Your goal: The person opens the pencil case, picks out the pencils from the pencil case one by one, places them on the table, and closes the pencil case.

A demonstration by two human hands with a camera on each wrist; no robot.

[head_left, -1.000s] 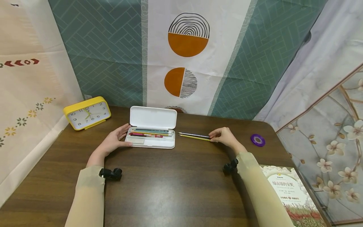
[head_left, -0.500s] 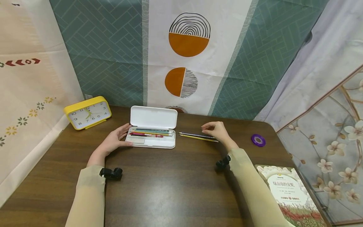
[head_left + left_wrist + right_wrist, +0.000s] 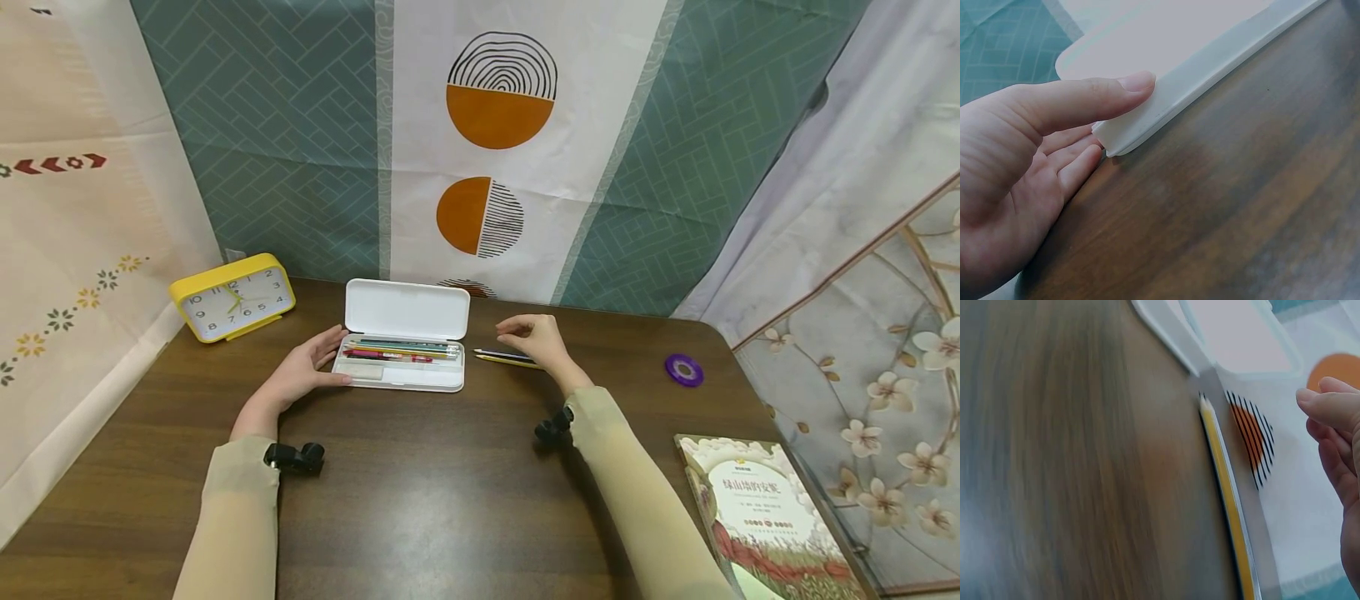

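Note:
An open white pencil case (image 3: 431,378) sits at the back of the table with its lid (image 3: 405,308) raised. Several pencils, a red pen (image 3: 363,354) and a pale eraser-like block (image 3: 360,372) lie inside it. My left hand (image 3: 300,368) holds the case's left end, thumb (image 3: 1104,97) over the front corner and fingers against the end. Right of the case, two pencils (image 3: 495,358), one yellow and one dark, lie side by side on the table. Over their right ends hovers my right hand (image 3: 542,343), fingers loosely bent and holding nothing. The right wrist view shows the yellow pencil (image 3: 1227,487) below it.
A yellow alarm clock (image 3: 236,300) stands at the back left. To the right are a purple ring-shaped roll (image 3: 684,370) and, nearer the front, a book (image 3: 772,508). A patterned curtain (image 3: 480,125) hangs behind the wooden table (image 3: 420,483).
My right hand has let go of the two pencils' right ends, lifted and moved left over them. The pencils stay on the table. My left hand has kept its place on the case.

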